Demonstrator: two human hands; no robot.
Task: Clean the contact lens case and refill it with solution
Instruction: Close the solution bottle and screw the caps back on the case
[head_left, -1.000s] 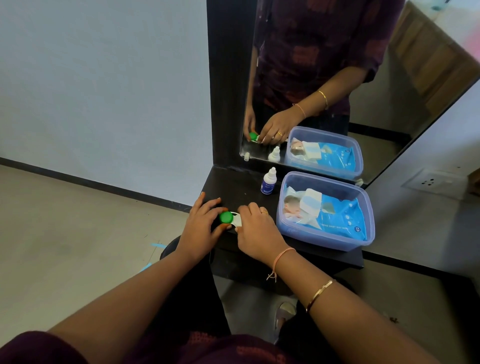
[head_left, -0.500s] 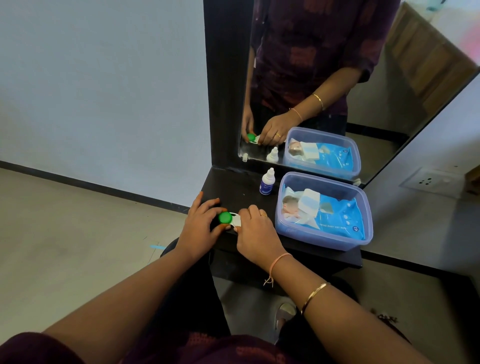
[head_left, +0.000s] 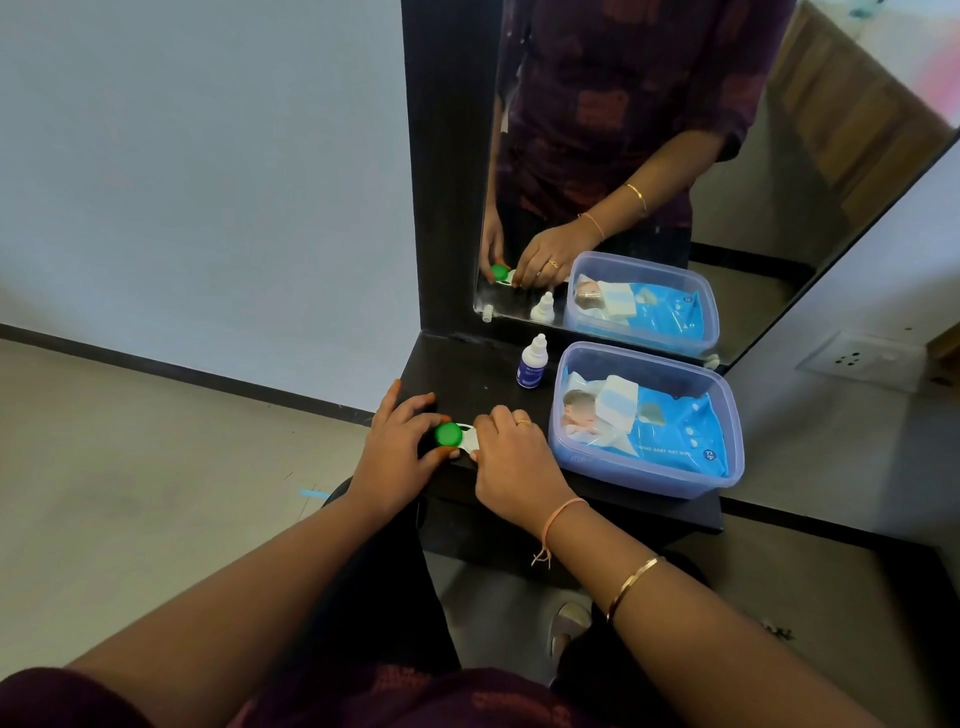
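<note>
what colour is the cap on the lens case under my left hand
Green, bright in the head view: the cap sits by the left hand.

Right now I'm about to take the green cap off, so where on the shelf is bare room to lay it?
Bare shelf lies behind the left hand, left of the solution bottle. The right half is crowded by the wipes tub; the front edge holds the contact lens case.

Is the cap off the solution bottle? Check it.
No, the small solution bottle stands upright on the black shelf with its white cap on, apart from both hands.
</note>
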